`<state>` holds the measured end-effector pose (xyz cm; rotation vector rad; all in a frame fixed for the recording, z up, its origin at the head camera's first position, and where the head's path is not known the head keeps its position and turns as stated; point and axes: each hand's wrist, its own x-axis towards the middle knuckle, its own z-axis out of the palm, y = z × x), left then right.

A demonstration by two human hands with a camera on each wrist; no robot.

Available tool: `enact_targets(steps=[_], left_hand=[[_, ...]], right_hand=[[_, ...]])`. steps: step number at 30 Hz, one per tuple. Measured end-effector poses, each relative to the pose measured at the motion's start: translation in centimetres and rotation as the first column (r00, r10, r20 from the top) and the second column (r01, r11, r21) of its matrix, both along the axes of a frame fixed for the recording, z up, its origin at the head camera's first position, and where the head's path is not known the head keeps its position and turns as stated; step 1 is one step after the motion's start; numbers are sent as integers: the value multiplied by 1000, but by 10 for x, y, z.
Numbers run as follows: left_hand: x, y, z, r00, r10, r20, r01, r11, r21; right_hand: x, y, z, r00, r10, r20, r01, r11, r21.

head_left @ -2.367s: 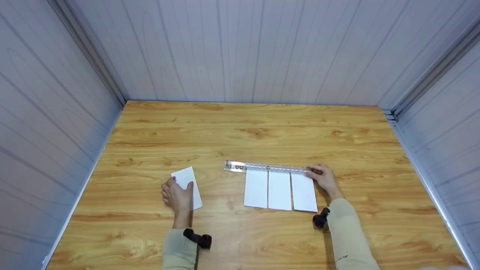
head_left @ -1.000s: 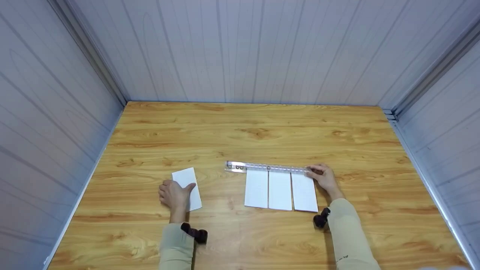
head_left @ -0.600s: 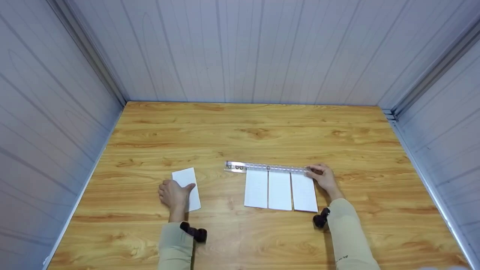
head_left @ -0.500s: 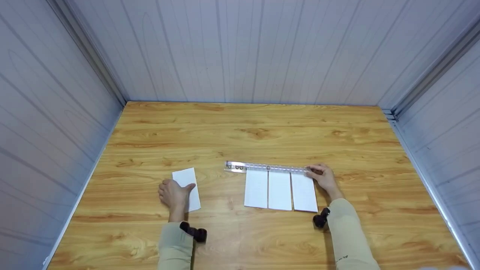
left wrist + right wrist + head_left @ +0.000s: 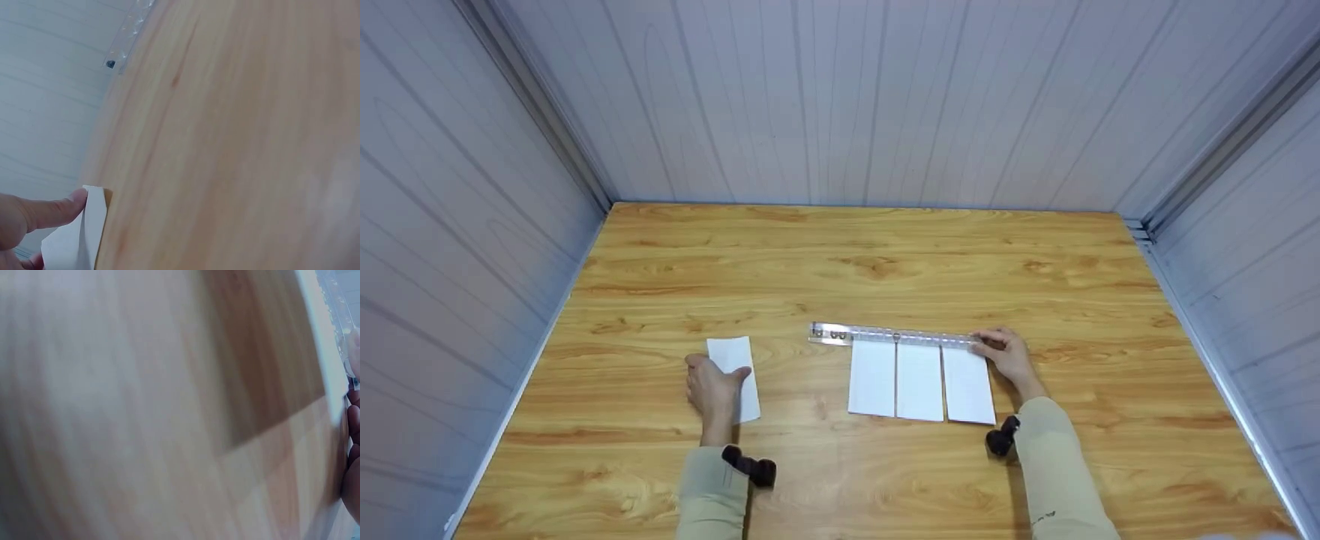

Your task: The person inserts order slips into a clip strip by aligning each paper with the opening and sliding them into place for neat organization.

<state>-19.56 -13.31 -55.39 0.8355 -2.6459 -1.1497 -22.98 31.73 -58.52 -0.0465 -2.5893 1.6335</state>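
Observation:
My left hand [image 5: 712, 388] grips a white slip of paper [image 5: 746, 390] on the left of the table, its thumb lying across the slip. In the left wrist view, the same paper [image 5: 93, 225] bends up beneath the thumb [image 5: 59, 211]. My right hand [image 5: 1006, 358] pinches the right end of a clear plastic ruler [image 5: 915, 337]. That ruler lies along the far edges of three white slips, a left one [image 5: 872, 379], a middle one [image 5: 919, 384] and a right one [image 5: 969, 386], set side by side with narrow gaps. Only part of the ruler [image 5: 337, 315] shows in the right wrist view.
The wood-grain table [image 5: 840, 480] carries all the slips. Pale panelled walls stand behind it [image 5: 840, 105] and on both sides. Each sleeved wrist wears a black camera, one on the left [image 5: 750, 465] and one on the right [image 5: 1003, 437].
The left hand has shifted slightly right and its fingers have drawn in. The slip under it has turned a little and looks narrower. The right hand, ruler and three slips have stayed put.

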Motion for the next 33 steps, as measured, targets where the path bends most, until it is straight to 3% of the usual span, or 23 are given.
enact_targets(steps=[5,12,24,33], left_hand=[[0,2,-1,999,-1,-35,4,998,69],[-1,4,0,999,-20,-28,24,992,122],[0,10,1,996,-26,-91,35,994,103],[-1,14,-2,989,-39,-143,54,993,106]], right_hand=[[1,0,1,1000,5,10,-5,1000,-14],[1,0,0,1000,-1,1,1,1000,-1],[1,1,0,1000,17,-4,-17,996,-88],[0,0,-1,1000,10,-4,-10,999,-36]])
